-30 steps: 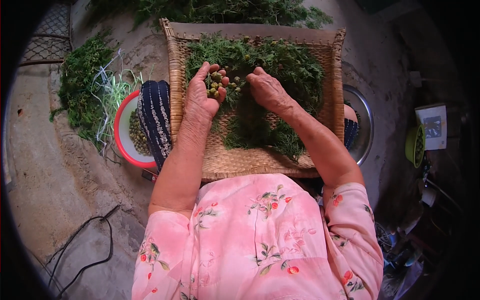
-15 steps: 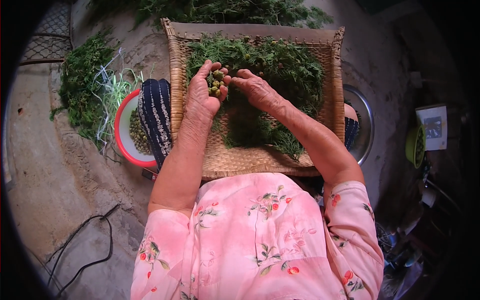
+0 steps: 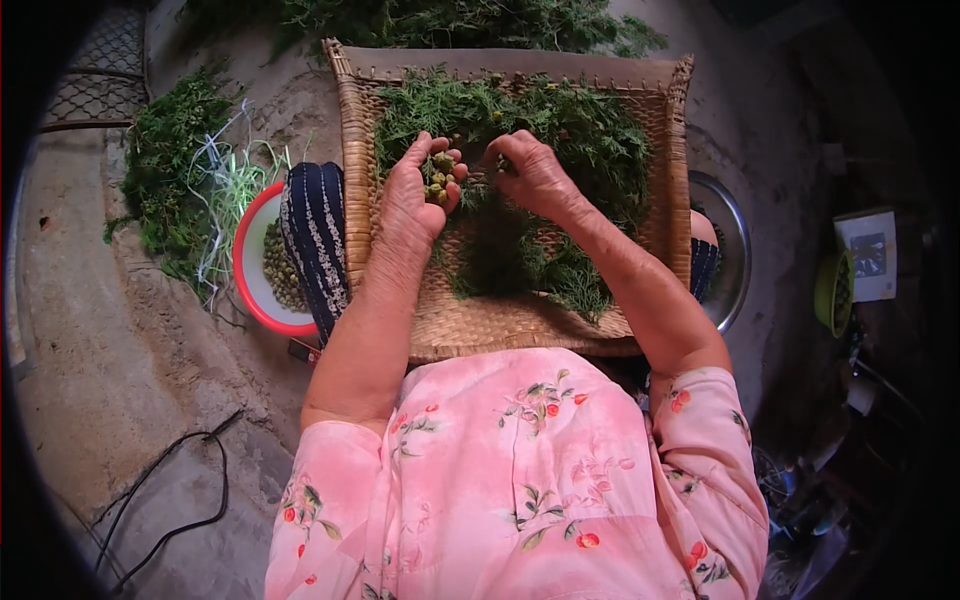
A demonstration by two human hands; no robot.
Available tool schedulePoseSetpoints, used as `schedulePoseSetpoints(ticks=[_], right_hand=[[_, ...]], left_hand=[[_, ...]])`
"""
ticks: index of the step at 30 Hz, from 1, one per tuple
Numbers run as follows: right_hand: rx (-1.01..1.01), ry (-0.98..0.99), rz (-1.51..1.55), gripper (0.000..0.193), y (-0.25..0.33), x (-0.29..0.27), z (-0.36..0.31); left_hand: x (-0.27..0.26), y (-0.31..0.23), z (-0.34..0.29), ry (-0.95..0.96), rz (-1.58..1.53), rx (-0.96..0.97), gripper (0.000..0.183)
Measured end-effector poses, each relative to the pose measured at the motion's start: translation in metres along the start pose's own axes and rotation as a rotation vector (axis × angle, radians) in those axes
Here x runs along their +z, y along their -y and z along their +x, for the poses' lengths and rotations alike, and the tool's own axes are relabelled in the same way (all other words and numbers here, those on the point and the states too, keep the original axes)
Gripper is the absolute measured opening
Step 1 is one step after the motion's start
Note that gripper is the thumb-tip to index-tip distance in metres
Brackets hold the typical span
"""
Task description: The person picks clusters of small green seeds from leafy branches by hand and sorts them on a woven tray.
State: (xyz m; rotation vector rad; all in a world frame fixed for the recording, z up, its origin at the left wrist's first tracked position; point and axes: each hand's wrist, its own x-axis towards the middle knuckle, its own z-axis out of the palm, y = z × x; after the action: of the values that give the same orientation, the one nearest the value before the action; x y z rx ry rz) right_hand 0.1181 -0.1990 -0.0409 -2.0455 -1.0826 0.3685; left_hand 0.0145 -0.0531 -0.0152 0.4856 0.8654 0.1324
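Note:
My left hand (image 3: 408, 195) is cupped, palm up, around several small yellowish-green seed cones (image 3: 438, 180). To its right, my right hand (image 3: 538, 178) has its fingers curled and pinched together over the greenery; a dark bit shows at the fingertips, too small to make out. Both hands are above a woven wicker winnowing basket (image 3: 490, 322) on my lap. Flat, feathery green conifer sprigs (image 3: 608, 150) fill much of the basket, with a few cones among them.
A red-rimmed white basin (image 3: 262, 300) of cones stands left of my knee, a metal basin (image 3: 738, 255) right. Conifer branches (image 3: 165, 160) lie at the left, and more (image 3: 450, 22) beyond the basket. A black cable (image 3: 222, 490) crosses the floor. A green container (image 3: 832, 290) stands far right.
My right hand has moved slightly right, away from the left palm, and its fingers have curled in. My left hand has shifted a little down and right, with the cones still in it.

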Motion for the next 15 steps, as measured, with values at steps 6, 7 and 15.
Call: schedulePoseSetpoints(ticks=[6,7,15], right_hand=[[0.171,0.054,0.404,0.026,0.026,-0.033,0.002],[0.078,0.065,0.416,0.026,0.032,-0.031,0.002],[0.131,0.05,0.514,0.028,0.061,-0.036,0.002]], left_hand=[[0.005,0.014,-0.005,0.007,0.106,-0.057,0.028],[0.008,0.017,-0.006,0.032,0.128,-0.081,0.028],[0.017,0.024,-0.01,0.088,0.059,-0.152,0.029]])
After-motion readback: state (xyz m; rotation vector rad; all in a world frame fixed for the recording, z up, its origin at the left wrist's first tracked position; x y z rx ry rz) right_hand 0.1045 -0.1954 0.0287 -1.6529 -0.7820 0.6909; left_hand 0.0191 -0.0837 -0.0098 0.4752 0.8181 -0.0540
